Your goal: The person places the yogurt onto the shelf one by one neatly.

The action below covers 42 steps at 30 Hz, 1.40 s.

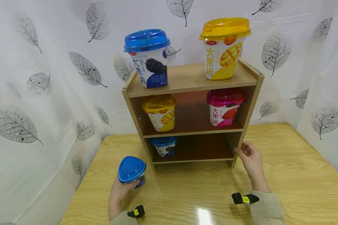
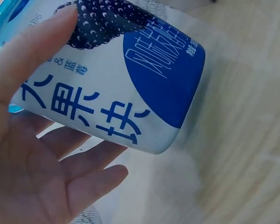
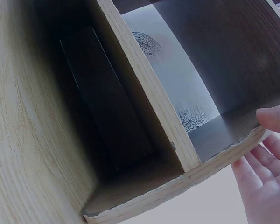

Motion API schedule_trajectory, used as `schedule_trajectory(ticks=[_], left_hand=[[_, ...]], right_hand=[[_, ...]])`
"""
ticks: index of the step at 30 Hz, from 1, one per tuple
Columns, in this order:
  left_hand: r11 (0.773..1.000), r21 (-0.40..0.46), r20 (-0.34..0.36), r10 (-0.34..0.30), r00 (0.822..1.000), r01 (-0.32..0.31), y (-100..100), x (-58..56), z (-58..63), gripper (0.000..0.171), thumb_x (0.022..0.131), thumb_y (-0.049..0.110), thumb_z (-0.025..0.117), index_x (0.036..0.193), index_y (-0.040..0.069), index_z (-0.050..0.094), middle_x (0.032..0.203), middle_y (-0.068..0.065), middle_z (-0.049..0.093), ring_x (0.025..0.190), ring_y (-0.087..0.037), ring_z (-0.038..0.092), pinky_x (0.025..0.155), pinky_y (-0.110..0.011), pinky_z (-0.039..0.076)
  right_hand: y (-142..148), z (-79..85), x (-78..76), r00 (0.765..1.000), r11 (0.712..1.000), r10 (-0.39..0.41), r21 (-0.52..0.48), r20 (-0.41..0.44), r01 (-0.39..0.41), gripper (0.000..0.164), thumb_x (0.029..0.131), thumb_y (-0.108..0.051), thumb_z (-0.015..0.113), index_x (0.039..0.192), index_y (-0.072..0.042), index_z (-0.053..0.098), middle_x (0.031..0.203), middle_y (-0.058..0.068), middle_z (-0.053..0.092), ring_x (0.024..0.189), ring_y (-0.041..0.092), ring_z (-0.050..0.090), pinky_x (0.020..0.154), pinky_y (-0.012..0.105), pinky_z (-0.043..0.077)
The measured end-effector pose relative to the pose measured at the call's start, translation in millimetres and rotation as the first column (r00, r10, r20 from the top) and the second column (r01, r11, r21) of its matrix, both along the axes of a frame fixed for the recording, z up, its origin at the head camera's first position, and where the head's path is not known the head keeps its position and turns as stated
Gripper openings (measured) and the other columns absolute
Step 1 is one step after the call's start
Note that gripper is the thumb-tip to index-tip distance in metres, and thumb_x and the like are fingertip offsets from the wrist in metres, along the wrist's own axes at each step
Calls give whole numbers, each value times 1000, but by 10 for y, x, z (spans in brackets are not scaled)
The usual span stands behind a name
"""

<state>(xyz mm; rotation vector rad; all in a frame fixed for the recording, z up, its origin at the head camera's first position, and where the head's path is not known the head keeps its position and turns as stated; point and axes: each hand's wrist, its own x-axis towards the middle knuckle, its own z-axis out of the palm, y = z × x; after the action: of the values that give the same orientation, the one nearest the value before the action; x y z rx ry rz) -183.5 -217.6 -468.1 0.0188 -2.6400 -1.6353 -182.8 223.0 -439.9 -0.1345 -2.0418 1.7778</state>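
My left hand (image 1: 119, 189) grips a blue-lidded yogurt cup (image 1: 131, 170) at the left of the table, thumb across its front. The left wrist view shows this cup (image 2: 107, 74) close up, with a blackberry picture and its base over the table. My right hand (image 1: 252, 161) pinches the right side panel of a small wooden shelf (image 1: 191, 135) near its foot. In the right wrist view the thumb (image 3: 274, 118) lies on the inner face of that panel and the fingers are behind it.
On the shelf's top stand a blue-lidded cup (image 1: 150, 59) and a yellow-lidded cup (image 1: 224, 48). The middle level holds a yellow-lidded cup (image 1: 161, 114) and a pink-lidded cup (image 1: 224, 107); the bottom level, a blue-lidded cup (image 1: 164, 146). A leaf-print curtain (image 1: 59, 93) hangs behind the table (image 1: 191, 187).
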Motion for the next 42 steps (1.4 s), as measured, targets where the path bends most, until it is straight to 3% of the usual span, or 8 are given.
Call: schedule_trajectory(ticks=[8,15,23,30,35,42], left_hand=[[999,11,-48,-33,998,33,9,118,217,87,66,13,77,135,2,25,130,-26,37,117,-42,35,89,-58,31],[997,28,-35,-67,997,68,59,271,454,86,66,12,77,135,4,26,130,-23,38,116,-41,37,87,-57,34],[988,45,-69,-144,987,147,178,383,617,81,66,10,77,133,6,32,125,-20,44,111,-38,43,84,-54,39],[974,52,-97,-216,972,221,403,355,673,83,64,13,79,133,9,33,126,-17,45,112,-36,43,86,-52,38],[964,32,-131,-257,957,263,604,287,651,86,61,14,80,133,9,34,126,-14,46,113,-34,43,89,-52,35],[916,30,-188,-388,902,400,963,166,596,83,61,15,80,131,6,36,124,-14,48,112,-31,45,91,-50,35]], right_hand=[[-2,4,16,1000,1000,3,4,-16,-3,36,85,-7,57,117,6,46,101,-12,51,96,-3,48,76,9,40],[-5,3,19,1000,1000,3,-2,-15,-3,34,85,-6,57,115,4,47,100,-12,51,94,-3,49,75,9,41],[-15,13,24,1000,1000,2,-1,-18,-2,35,84,-4,57,116,7,45,98,-12,51,93,-3,49,75,9,41],[0,8,27,1000,1000,5,-7,-30,-6,29,84,-5,57,112,0,50,99,-12,52,93,-2,50,74,10,41],[-2,28,35,1000,1000,2,6,-23,-2,33,85,-6,57,114,4,48,99,-11,51,93,-3,49,74,9,41],[-2,19,24,1000,1000,-10,20,-8,10,33,85,-7,57,115,4,48,99,-11,52,93,-2,49,75,10,41]])
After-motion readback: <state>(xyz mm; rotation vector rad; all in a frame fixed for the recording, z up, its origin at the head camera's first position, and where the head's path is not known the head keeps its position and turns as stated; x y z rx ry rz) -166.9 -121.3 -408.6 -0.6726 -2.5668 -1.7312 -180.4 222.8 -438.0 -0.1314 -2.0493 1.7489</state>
